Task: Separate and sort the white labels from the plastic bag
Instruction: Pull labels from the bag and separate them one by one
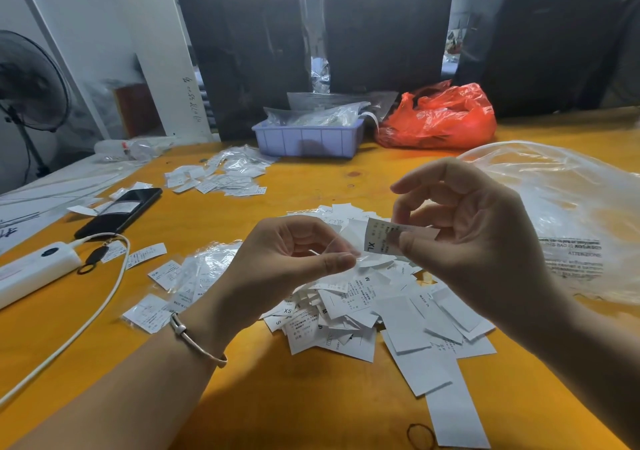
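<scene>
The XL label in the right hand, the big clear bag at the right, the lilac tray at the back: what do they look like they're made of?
XL label: looks like thin white paper or woven satin with black print; it bends in the right hand, so I can't say which.
Clear bag: thin glossy plastic film, see-through and crinkled, with printed warning text.
Lilac tray: rigid moulded plastic, matte, ribbed walls.

Both forearms reached in over the table. The left hand [291, 259], a bangle [197, 340] on its wrist, pinched thumb to fingertips. The right hand [464, 231] curled, pinching a label [377, 238].
</scene>
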Available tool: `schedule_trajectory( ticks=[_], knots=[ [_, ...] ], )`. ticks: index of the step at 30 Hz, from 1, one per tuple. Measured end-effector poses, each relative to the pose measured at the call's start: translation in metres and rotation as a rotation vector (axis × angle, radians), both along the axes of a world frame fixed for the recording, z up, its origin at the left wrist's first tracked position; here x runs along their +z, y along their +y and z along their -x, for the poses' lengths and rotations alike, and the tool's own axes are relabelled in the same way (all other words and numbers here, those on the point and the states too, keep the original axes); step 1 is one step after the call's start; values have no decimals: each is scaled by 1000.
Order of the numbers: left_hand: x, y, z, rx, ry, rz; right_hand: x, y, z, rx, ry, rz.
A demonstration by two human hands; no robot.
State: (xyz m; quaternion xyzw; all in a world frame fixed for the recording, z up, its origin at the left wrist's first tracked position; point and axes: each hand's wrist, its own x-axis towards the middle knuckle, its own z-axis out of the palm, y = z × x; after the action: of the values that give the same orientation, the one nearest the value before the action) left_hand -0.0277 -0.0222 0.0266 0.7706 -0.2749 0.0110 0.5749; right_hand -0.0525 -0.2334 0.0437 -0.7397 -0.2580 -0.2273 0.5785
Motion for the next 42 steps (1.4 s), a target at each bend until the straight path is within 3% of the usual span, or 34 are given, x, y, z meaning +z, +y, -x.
schedule_trajectory(
  ticks=[42],
  knots=[
    [-2, 1, -1, 9, 13, 0, -4, -2, -5, 4, 9, 71]
  ],
)
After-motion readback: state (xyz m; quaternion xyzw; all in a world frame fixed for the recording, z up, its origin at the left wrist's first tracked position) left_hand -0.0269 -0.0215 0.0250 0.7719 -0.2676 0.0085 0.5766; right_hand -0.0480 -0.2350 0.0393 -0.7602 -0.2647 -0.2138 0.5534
